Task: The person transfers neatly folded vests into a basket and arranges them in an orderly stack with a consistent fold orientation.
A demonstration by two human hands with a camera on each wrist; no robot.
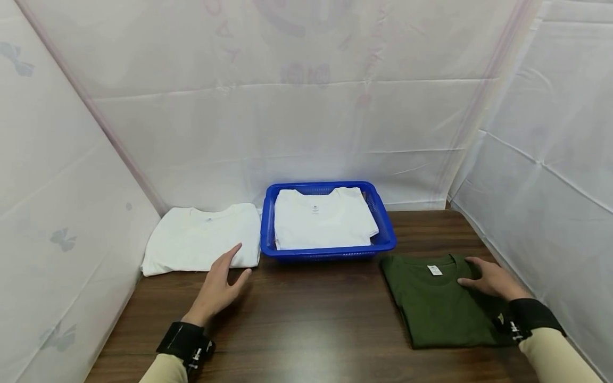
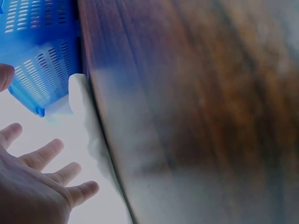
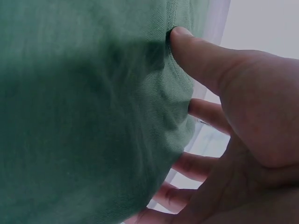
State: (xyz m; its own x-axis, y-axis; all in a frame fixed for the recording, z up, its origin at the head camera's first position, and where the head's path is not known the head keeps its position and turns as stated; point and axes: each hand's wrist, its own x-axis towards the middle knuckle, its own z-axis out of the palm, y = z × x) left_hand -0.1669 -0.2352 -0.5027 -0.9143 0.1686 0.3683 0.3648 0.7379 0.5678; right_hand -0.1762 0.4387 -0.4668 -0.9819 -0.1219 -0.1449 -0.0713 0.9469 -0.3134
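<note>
On the right side of the table lies a folded dark green T-shirt (image 1: 431, 314) with a white neck label. My right hand (image 1: 493, 279) grips its upper right edge, thumb on top; in the right wrist view the fingers (image 3: 208, 114) pass behind the cloth (image 3: 84, 116). My left hand (image 1: 217, 290) is over the table with fingers spread, holding nothing. Its fingertips overlap the near edge of a folded white T-shirt (image 1: 201, 242) in the head view. In the left wrist view, the hand (image 2: 35, 186) appears with that shirt's pale edge (image 2: 81, 98) beyond it.
A blue plastic basket (image 1: 389, 236) stands at the back middle with a folded white T-shirt (image 1: 323, 221) inside. White sheeting (image 1: 306, 122) encloses the brown wooden table (image 1: 311, 319) at the back and both sides. The left shirt lies right beside the basket.
</note>
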